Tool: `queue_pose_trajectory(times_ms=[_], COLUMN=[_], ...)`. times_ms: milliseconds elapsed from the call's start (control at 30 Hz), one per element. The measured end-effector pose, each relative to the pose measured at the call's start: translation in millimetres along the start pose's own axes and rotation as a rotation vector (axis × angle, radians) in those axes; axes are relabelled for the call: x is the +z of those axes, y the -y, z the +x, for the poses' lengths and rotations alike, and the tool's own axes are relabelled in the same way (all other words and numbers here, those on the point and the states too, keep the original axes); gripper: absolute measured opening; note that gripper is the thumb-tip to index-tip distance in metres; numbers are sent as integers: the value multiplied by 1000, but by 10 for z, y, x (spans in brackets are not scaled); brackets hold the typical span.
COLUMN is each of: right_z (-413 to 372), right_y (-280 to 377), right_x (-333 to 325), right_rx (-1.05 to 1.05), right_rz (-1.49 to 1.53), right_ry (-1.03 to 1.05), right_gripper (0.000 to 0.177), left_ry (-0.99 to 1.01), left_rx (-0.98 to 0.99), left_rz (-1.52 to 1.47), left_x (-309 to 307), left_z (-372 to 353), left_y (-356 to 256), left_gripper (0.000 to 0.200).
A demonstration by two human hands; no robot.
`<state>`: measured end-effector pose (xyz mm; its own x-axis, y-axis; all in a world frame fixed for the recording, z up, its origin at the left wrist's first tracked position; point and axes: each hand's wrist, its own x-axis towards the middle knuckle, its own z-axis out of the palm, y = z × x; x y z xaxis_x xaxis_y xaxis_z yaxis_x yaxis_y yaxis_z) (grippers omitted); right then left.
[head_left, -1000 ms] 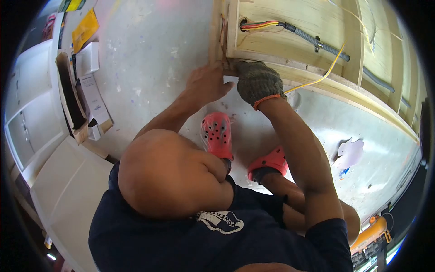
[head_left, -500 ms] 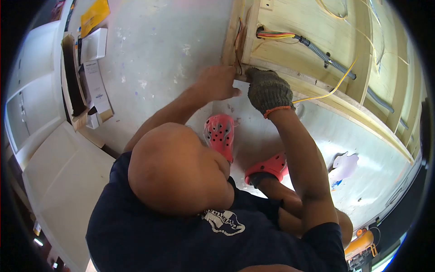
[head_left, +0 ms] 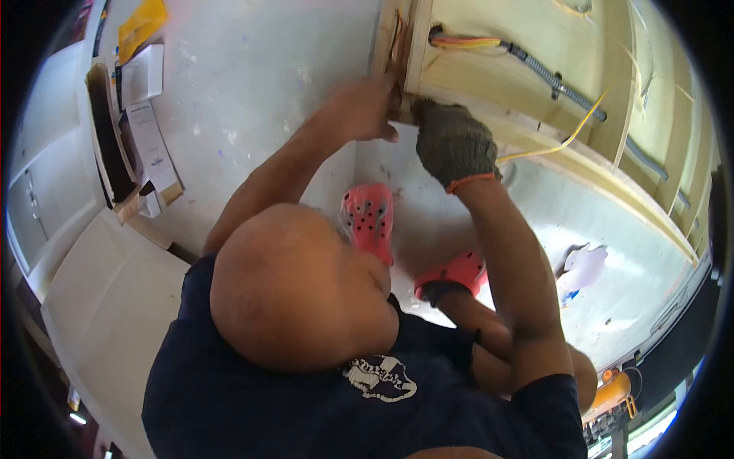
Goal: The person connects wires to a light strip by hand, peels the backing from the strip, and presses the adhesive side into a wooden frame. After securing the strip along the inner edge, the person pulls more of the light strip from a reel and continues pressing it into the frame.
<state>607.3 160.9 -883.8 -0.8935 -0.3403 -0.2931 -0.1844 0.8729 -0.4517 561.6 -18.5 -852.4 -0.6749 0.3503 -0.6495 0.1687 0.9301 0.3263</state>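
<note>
My left hand [head_left: 358,109] is bare and blurred, raised to the lower corner of a pale wooden frame [head_left: 520,128]. Its thumb stands apart below, while the fingertips are lost in blur near a dark patch at the post's end. Close to its right, my right hand [head_left: 457,145] wears a dark knitted glove with an orange cuff. Its fingers curl in against the same corner; whatever they grip is hidden. Thin wires [head_left: 397,34] run down the narrow channel above the hands. A yellow wire [head_left: 562,145] trails from behind the glove to the right.
Colored wires [head_left: 470,43] enter a grey corrugated conduit [head_left: 547,74] clipped inside the frame. Red clogs [head_left: 368,222] are on my feet. Boxes [head_left: 149,145] and a yellow envelope [head_left: 142,29] lie at left, beside white panels [head_left: 107,298]. A torn pale scrap [head_left: 585,268] lies at right.
The view has shifted slightly, so the frame sits a little higher. My left hand has become blurred by motion at the corner. The gloved right hand stays at the same spot.
</note>
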Motion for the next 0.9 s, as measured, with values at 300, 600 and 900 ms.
queue_pose_trajectory(times_ms=[300, 600, 900], right_z=[-9, -18, -1], right_y=[48, -8, 98], right_x=[-71, 16, -169], right_rx=[45, -37, 65], right_rz=[14, 0, 20], right_ry=[32, -45, 101], right_gripper=[25, 25, 27], left_ry=[-133, -536, -382], left_rx=[67, 74, 202], left_rz=[-85, 179, 493], left_x=[267, 77, -193], left_z=[-53, -162, 105], left_y=[171, 112, 123], left_gripper=[82, 72, 99])
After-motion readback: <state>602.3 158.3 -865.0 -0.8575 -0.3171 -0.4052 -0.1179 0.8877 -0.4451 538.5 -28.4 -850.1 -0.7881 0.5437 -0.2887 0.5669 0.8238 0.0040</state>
